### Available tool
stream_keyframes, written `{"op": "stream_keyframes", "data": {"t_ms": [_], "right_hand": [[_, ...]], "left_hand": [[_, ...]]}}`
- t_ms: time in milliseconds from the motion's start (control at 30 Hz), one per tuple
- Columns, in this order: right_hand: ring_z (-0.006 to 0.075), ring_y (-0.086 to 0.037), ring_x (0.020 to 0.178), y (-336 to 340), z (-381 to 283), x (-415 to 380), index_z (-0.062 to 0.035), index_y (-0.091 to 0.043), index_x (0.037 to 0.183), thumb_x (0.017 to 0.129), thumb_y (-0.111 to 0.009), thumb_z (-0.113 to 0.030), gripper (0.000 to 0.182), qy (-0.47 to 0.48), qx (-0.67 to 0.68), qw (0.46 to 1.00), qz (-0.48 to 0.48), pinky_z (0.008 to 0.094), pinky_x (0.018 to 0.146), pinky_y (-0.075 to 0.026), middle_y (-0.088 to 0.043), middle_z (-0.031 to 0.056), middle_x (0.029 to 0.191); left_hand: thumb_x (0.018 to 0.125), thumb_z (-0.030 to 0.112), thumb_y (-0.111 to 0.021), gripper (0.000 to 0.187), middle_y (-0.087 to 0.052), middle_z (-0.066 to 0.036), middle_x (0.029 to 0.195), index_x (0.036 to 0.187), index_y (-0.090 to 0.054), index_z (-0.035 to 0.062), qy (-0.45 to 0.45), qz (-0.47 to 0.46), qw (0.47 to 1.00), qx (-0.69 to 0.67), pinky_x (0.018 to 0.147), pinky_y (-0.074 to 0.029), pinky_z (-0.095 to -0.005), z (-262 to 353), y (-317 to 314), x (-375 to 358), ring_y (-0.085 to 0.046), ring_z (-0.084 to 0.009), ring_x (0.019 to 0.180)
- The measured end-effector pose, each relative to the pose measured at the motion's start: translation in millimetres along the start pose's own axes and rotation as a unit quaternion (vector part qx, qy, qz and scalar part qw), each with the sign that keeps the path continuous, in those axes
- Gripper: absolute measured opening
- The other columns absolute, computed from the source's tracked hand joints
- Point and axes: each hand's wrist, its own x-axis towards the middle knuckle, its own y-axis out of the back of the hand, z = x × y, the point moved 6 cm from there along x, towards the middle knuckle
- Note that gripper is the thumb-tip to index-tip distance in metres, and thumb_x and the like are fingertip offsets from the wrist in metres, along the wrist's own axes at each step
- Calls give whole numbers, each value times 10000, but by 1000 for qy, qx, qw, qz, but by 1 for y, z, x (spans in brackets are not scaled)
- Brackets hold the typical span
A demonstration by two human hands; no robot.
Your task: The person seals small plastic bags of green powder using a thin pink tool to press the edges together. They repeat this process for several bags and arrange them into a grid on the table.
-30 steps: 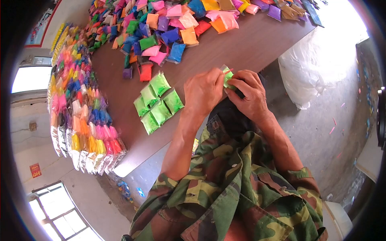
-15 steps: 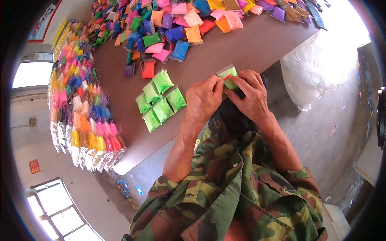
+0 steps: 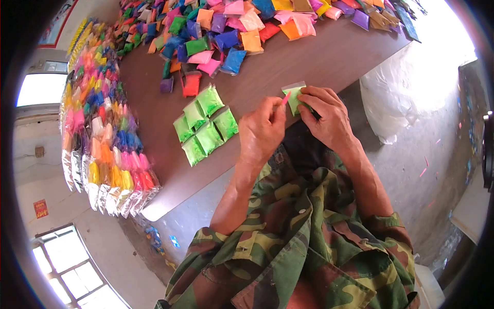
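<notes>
A small clear packet of bright green stuff [image 3: 293, 98] is at the table's near edge. My right hand [image 3: 328, 117] grips its right side between thumb and fingers. My left hand [image 3: 261, 127] is closed in a pinch just left of the packet, and a thin pink strip [image 3: 286, 98] sticks up from its fingertips, in front of the packet. To the left, several similar green packets [image 3: 208, 136] lie side by side in two rows on the table.
The brown table [image 3: 154, 134] carries a heap of colourful packets [image 3: 226, 41] at the back. Stacked bags of mixed colours [image 3: 110, 134] line its left end. A large translucent plastic bag [image 3: 388, 98] stands on the floor at right, near scattered pink scraps [image 3: 424, 170].
My left hand has drawn slightly left, with the pink strip now upright in its fingertips. My right hand has closed further over the green packet. The view has shifted slightly.
</notes>
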Motion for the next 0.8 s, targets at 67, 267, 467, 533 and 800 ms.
{"op": "stream_keyframes", "data": {"t_ms": [67, 267, 467, 533, 800], "right_hand": [[340, -728, 1078, -2, 2, -1, -38, -798, 1063, 844, -844, -50, 223, -8, 0, 1000, 9, 431, 950, -593, -771, 119, 1177], [330, -727, 1056, -4, 0, -2, -41, -796, 1046, 824, -867, -67, 235, -5, -13, 1000, 21, 425, 939, -590, -767, 102, 1156], [331, -726, 1052, -4, 0, -3, -42, -799, 1038, 818, -870, -58, 232, -8, -15, 999, 32, 425, 928, -593, -765, 101, 1149], [331, -726, 1056, -5, 0, -4, -41, -800, 1040, 818, -868, -51, 232, -8, -11, 999, 32, 424, 925, -595, -766, 101, 1153], [330, -725, 1078, -6, 2, -3, -44, -807, 1053, 828, -870, -58, 233, -21, -13, 999, 21, 428, 936, -593, -768, 106, 1178]], "left_hand": [[1011, 134, -746, 88, -661, -120, 656, 1003, -737, 46, -16, -3, 1000, 15, 544, -476, -353, -2, -12, -7, -647, -204, 532], [997, 167, -707, 84, -723, -167, 755, 956, -677, 99, -16, -22, 997, 77, 626, -541, -538, -14, -17, 5, -727, -418, 704], [1006, 157, -716, 89, -708, -157, 726, 960, -683, 88, -14, -21, 999, 32, 592, -528, -503, -3, -8, -5, -717, -383, 659], [1008, 134, -731, 76, -677, -139, 680, 978, -709, 68, -27, -16, 1000, -1, 557, -503, -439, -3, -14, -17, -696, -330, 591], [1010, 165, -740, 104, -681, -146, 686, 966, -699, 79, -33, 11, 997, 73, 570, -512, -479, -12, -13, -4, -708, -366, 622]]}}
